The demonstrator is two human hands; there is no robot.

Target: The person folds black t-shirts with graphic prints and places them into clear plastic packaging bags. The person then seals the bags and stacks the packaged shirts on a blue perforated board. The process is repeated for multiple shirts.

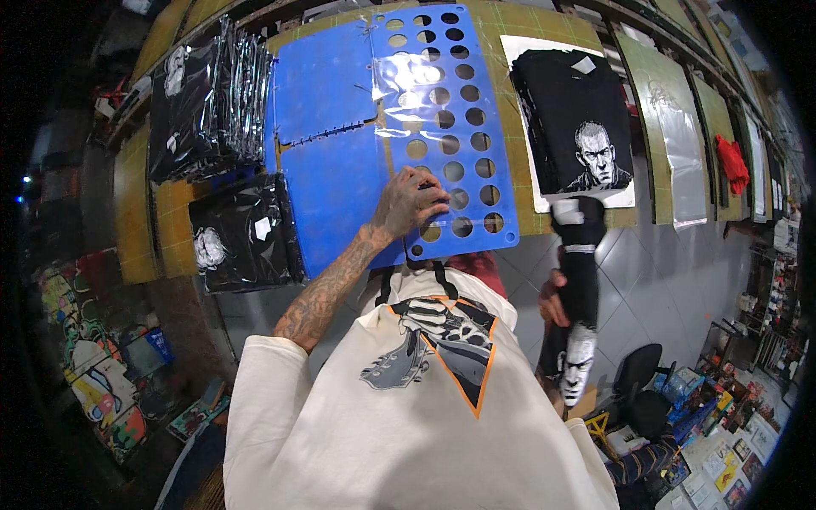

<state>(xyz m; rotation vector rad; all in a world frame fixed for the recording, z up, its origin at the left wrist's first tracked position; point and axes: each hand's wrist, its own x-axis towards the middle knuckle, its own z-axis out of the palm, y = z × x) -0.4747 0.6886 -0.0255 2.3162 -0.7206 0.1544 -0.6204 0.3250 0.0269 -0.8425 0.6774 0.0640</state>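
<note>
A blue plastic T-shirt folding board [325,83] lies before me, its right panel pierced with rows of round holes. Clear plastic film [408,121], seemingly a bag, covers part of that panel and reflects the light. My left hand [414,201] rests over the panel's lower part with curled fingers, touching the film or the panel; whether it pinches the film is unclear. To the right, off the table's edge, my right hand [554,299] grips a folded black T-shirt [580,280] printed with a white face. The shirt hangs upright, partly hiding the fingers.
Bagged black garments [210,108] are piled at left, with another bagged garment [248,236] nearer me. Folded black printed T-shirts [567,95] lie on a white sheet at right. Farther right are clear plastic bags [682,146] and a red cloth [731,164]. An office chair [641,370] stands behind.
</note>
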